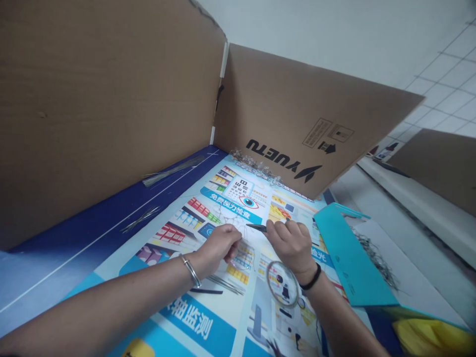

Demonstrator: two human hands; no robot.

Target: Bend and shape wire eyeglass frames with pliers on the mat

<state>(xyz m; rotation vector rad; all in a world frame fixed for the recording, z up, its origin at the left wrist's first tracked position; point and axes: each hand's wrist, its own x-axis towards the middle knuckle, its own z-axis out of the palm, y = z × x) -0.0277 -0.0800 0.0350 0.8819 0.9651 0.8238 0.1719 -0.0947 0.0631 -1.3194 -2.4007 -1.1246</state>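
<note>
My left hand (224,244) is closed in a pinch over the printed sheet (219,310). A thin pale wire (254,258) loops out beside its fingertips and seems held in them. Close by on the right, my right hand (290,243) is wrapped round a dark tool with a narrow pointed tip (256,227), like tweezers or fine pliers; its handles are hidden in the fist. The tip points left towards my left fingers. Below my right wrist lies a clear ring-shaped coil (268,278). Several straight thin wires (227,284) rest under my left wrist.
Tall cardboard panels (111,99) wall the left and far sides. Wire bundles (174,169) lie on the blue strip at left. Tangled pieces (256,166) line the far panel. At right stands a teal box (342,258) with wires, near a yellow bag (431,337).
</note>
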